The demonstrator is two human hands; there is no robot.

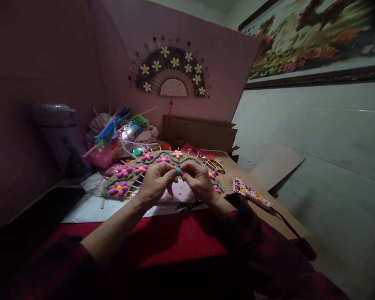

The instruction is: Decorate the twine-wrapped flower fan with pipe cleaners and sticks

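A fan-shaped woven craft piece (134,177) with pink flowers and a green wavy cord lies on the table in front of me. My left hand (154,183) and my right hand (200,181) meet just above its middle, fingers pinched together. Between the fingertips sits a small blue bead (178,170) on what looks like a thin stick. Both hands are closed around this small piece. The craft's centre is hidden behind my hands.
A finished fan decoration (171,71) hangs on the pink wall. A bag of coloured pipe cleaners (118,133), a kettle (62,137), cardboard sheets (200,131), a patterned glue gun (253,193) with a black cord and a red table mat (175,237) surround the work.
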